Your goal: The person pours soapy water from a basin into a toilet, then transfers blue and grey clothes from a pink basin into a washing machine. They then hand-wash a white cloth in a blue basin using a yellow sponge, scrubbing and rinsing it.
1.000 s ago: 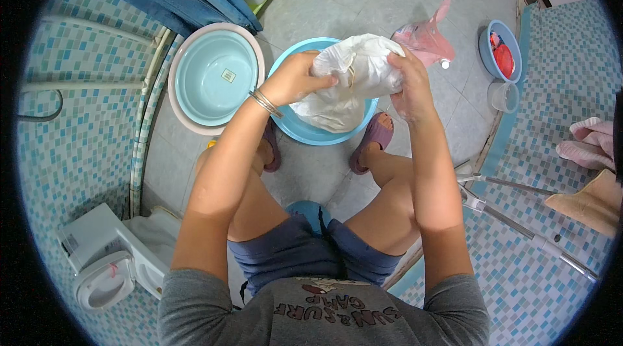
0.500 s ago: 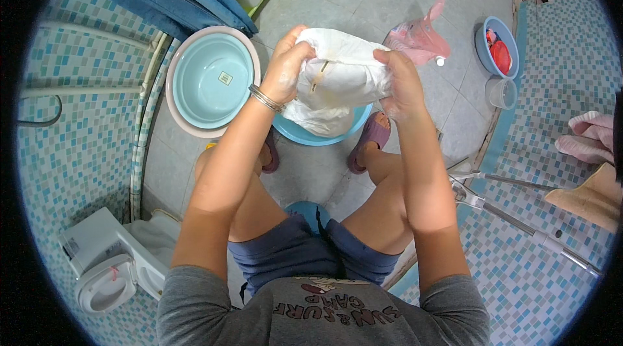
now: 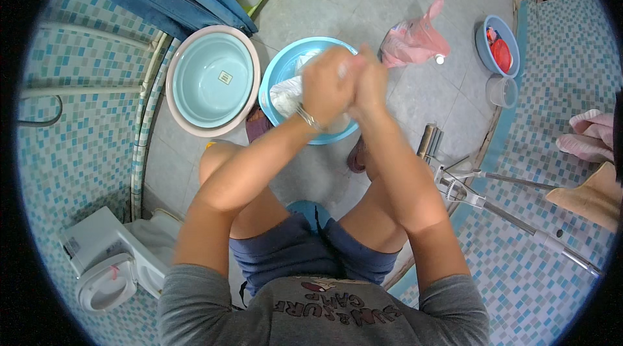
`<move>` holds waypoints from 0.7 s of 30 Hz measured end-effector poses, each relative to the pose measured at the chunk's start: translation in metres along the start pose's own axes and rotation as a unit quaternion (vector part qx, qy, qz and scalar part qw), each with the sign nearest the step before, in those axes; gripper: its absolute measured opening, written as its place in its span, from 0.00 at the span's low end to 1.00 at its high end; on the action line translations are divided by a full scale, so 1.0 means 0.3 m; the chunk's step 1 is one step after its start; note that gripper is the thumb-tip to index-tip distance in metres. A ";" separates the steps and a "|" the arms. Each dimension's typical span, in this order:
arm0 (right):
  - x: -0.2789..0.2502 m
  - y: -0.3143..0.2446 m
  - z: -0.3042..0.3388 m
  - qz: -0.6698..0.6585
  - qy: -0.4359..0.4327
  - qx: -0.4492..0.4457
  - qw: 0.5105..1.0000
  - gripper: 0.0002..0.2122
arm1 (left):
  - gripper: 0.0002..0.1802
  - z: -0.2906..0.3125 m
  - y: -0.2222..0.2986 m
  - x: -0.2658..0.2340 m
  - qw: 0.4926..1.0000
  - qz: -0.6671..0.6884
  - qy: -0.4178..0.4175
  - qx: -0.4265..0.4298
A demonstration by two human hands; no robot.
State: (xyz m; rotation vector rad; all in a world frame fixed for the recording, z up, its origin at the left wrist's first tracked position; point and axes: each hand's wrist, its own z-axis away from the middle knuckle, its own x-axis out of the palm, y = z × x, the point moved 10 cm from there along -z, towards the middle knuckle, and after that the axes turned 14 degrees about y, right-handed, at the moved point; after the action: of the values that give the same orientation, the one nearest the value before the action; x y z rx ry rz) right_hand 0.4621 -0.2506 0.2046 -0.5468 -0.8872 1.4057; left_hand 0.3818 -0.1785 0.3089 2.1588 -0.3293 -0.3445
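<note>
Over a light-blue basin point(image 3: 272, 73) on the floor, my two hands are pressed together, blurred by motion. My left hand point(image 3: 329, 83) is closed, and a wet white cloth point(image 3: 287, 96) shows beside it, partly down in the basin. Closed against it from the other side is my right hand point(image 3: 370, 86). A small bit of white shows between the hands, so both seem to grip a bunched part of the cloth. Most of that bunch is hidden by my fingers. A metal bangle point(image 3: 309, 117) circles my left wrist.
Left of the basin, a pale blue basin point(image 3: 214, 109) sits inside a pink one point(image 3: 174, 96). A pink bag point(image 3: 412, 44) with a white cap stands to the right. Farther right are a small blue tub point(image 3: 481, 50), a clear cup point(image 3: 503, 93) and a mop point(image 3: 464, 197).
The white cloth, held up and spread between my hands before, is now lowered and bunched. My hands have come together over the basin, uncovering more of its rim.
</note>
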 end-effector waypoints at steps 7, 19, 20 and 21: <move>0.042 -0.003 0.059 0.156 -0.087 -0.144 0.973 0.15 | 0.15 -0.039 -0.094 -0.040 0.981 -0.123 -0.009 -0.151; 0.027 -0.020 0.033 0.034 -0.050 0.006 0.998 0.12 | 0.18 0.026 0.061 -0.023 0.998 -0.047 0.026 0.033; 0.016 -0.026 0.000 0.090 -0.030 0.016 0.995 0.11 | 0.17 0.040 0.087 -0.012 0.998 -0.021 0.024 0.060; 0.001 -0.016 -0.011 0.146 -0.011 0.029 0.989 0.11 | 0.17 0.051 0.110 -0.012 0.996 0.001 0.022 0.085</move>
State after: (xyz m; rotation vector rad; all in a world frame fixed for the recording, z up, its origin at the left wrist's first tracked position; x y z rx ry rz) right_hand 0.4677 -0.2504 0.2065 -0.6369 -0.8045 1.6999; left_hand 0.3695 -0.2071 0.3279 2.3296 -0.3474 -0.2744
